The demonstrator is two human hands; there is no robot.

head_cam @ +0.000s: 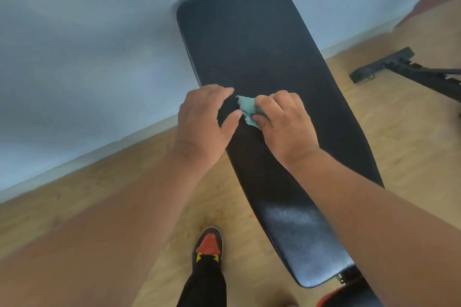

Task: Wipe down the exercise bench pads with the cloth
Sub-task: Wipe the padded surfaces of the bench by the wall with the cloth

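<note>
Teal cloth [247, 111], bunched small, lies against the black bench pad [262, 62] roughly midway along its length, pinched between the curled fingers and thumb of the right hand [284, 124]. Only a crumpled corner of the cloth shows beyond the knuckles; how much is tucked under the palm cannot be told. The left hand [202, 119] sits at the pad's left edge, fingers loosely spread and holding nothing, its thumb just beside the cloth and possibly touching it. Toward the near end of the pad a glossy patch catches the light; the far end, against the pale wall [87, 32], looks dull and matte. A second, smaller pad [349, 294] appears partly at the near end, largely hidden by the right forearm. Off the pad's right side, black frame parts [399, 67] rest on the wooden floor [399, 144]; off its left side stands a shoe [208, 244] with a red toe.

Risks, as judged: a cloth wadded this tightly offers little contact area, so strokes may leave unwiped strips, especially along the pad's edges and far end. A light pinch could let the cloth slip free and drop off the pad to the floor, picking up dirt. The pad appears inclined, so heavy leaning might shift it. The near pad could easily be overlooked.
</note>
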